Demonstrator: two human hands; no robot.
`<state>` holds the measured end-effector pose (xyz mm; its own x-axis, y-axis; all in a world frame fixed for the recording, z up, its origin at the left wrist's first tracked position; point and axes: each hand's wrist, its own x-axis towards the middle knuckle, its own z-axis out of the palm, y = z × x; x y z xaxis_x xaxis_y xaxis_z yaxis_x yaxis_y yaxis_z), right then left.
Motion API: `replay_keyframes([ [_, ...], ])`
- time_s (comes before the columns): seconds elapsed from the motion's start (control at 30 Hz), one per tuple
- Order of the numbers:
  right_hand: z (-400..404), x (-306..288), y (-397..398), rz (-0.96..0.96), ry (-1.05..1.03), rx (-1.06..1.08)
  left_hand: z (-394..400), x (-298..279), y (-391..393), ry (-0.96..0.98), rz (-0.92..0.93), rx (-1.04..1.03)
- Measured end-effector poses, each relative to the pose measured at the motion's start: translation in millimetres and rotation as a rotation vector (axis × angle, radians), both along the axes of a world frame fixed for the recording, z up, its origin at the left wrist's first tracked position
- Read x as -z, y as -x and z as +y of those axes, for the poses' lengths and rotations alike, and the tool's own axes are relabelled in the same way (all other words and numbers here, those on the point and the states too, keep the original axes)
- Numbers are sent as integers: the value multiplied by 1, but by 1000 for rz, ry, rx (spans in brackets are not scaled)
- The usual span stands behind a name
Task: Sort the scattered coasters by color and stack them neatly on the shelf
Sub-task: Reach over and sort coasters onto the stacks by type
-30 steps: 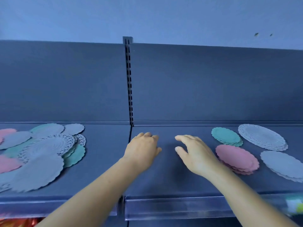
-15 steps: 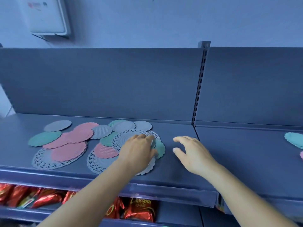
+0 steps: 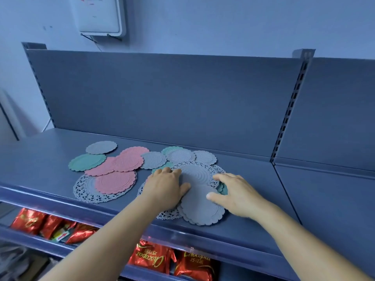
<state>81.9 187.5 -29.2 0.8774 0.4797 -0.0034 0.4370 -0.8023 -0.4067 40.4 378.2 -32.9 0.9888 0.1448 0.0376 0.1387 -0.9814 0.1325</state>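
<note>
We look down on the blue shelf (image 3: 253, 199), its tall back panel (image 3: 162, 102) rising behind and a slotted upright (image 3: 288, 116) to the right. Spread over the shelf's left-middle lies the scatter of coasters, overlapping one another. Biggest first: a grey lace doily (image 3: 89, 191) at the left with a pink coaster (image 3: 114, 182) lying on it, then a second lace doily (image 3: 203, 169) under our hands. On that one sits a large grey coaster (image 3: 199, 207), near the front edge. Our left hand (image 3: 165, 188) rests flat on the pile, fingers fairly straight and close together, thumb touching the grey coaster's left rim. Our right hand (image 3: 236, 194) presses the grey coaster's right side, fingers narrow and lightly bent, over a teal coaster (image 3: 222, 188) peeking out beneath. Behind lie smaller pieces: a teal round (image 3: 86, 162), two more pinks (image 3: 126, 160), several small greys (image 3: 101, 147). Below, red snack packets (image 3: 152, 258) fill the lower shelf.
</note>
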Motion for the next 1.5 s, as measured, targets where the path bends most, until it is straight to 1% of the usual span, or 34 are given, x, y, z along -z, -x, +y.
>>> replay_keyframes([
  [0.13,6,2,-7,87,-1,-45,3,4,-12,-17,39,-28],
  [0.3,10,3,-13,86,-72,-62,1,3,-23,-11,55,-58],
  [0.37,12,2,-12,79,-73,-69,2,1,-25,74,17,-77],
  [0.47,15,2,-10,49,-70,-52,2,-3,-26,249,-112,-93],
  [0.6,13,0,-5,-29,-141,14,5,-7,-28,307,-217,-155],
  [0.73,-2,-4,1,-29,-252,115,8,-10,-21,299,-333,-83],
  [0.83,-18,-9,9,-59,-328,181,-1,-12,-20,433,-386,-41],
  [0.93,-39,-14,21,-111,-390,267,-20,-19,-19,561,-430,13],
  [1.1,-85,-20,34,-180,-459,387,-66,-26,-20,683,-384,97],
  [1.3,-155,-22,49,-246,-497,536,-137,-30,-29,735,-347,234],
  [1.5,-241,-18,54,-285,-484,640,-226,-31,-39,796,-290,317],
])
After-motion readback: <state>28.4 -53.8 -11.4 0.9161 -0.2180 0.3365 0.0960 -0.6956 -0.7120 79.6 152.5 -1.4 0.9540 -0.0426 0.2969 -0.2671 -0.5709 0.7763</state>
